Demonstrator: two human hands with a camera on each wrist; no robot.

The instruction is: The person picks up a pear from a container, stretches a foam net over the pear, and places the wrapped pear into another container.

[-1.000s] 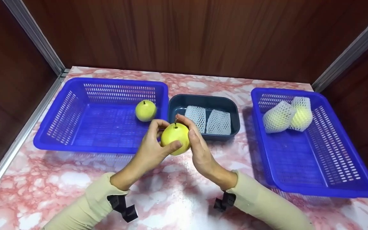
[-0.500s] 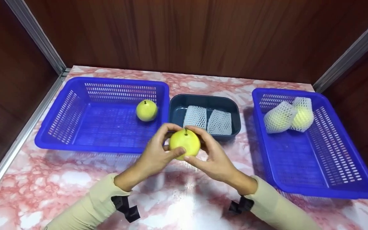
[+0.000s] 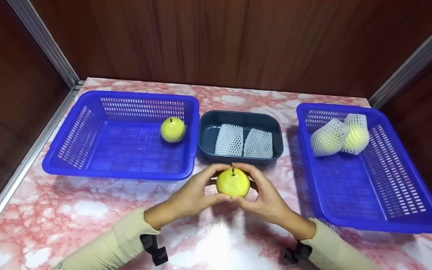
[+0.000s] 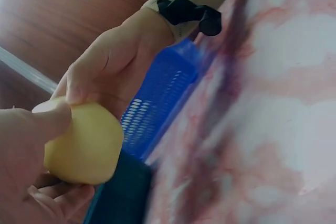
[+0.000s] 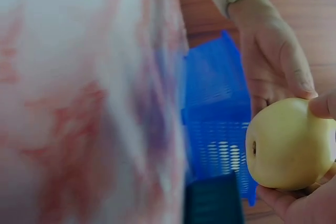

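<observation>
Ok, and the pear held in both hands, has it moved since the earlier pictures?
Yes. In the head view, the pear has shifted right and down the picture, from overlapping the dark tray at its front left to below it.

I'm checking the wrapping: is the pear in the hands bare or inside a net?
Bare. The pear, held between the left hand and right hand, shows smooth, uncovered skin in all three views.

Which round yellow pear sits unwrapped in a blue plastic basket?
The pear in the left basket; two in the right basket wear white foam nets, both hands hold the fourth.
</observation>
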